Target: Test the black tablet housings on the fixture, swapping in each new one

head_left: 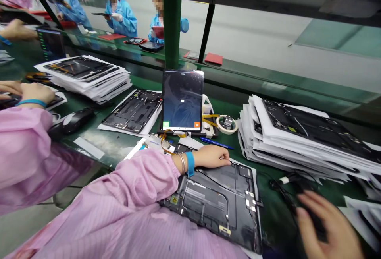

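Note:
My left hand lies across the far edge of an opened tablet housing in front of me. Its fingers are curled and closed, and what they hold, if anything, is hidden beneath them. Black inner parts, thin cables and small metal pads show on the housing, which has white paper under it. At the lower right, my right hand is blurred, its fingers stretched apart over a dark object that looks like a computer mouse. Behind the housing stands an upright tablet screen, lit, with a green and an orange corner button.
Paper-layered stacks of tablet housings stand right and back left. Nearby lie another housing, a blue pen, a tape roll and a black mouse. A neighbour's hand works at left; people in blue stand beyond.

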{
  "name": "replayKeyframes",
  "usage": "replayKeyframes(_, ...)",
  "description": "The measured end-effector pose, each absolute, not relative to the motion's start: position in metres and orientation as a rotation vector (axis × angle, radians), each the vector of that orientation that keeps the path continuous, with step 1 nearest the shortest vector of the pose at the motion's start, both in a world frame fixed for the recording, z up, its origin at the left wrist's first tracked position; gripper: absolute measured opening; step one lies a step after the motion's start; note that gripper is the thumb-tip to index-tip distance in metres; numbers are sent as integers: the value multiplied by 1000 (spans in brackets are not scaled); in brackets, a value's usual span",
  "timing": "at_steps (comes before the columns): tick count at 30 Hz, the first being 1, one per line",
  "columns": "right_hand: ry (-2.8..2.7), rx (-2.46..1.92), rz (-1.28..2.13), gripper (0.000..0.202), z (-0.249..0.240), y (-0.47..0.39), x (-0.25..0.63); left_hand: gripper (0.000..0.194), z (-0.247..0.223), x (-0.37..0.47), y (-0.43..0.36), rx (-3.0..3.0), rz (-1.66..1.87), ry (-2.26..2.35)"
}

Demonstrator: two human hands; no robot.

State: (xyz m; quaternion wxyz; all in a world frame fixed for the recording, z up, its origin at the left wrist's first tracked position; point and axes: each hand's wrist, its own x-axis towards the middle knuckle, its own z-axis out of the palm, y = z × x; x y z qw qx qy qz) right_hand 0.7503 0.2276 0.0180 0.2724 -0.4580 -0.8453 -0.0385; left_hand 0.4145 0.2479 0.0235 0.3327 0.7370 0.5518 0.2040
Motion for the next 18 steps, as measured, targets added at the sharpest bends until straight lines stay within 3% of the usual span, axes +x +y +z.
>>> replayKeyframes(3, -2593, -888, -141, 25, 32, 209, 717, 27, 24, 414, 247, 1941, 538, 1433)
replayKeyframes(9, -2730, -698, -231, 13, 26, 227, 699, 31, 23, 414, 246, 2002, 526, 1453)
replayKeyframes(15, -2893, -822, 58, 14, 33, 234, 715, 26, 26, 417, 240, 2094, 639, 1438)
replayKeyframes(18, -2781, -915, 157, 37, 56, 231, 701, 27, 57, 411, 225, 2327, 947, 1478)
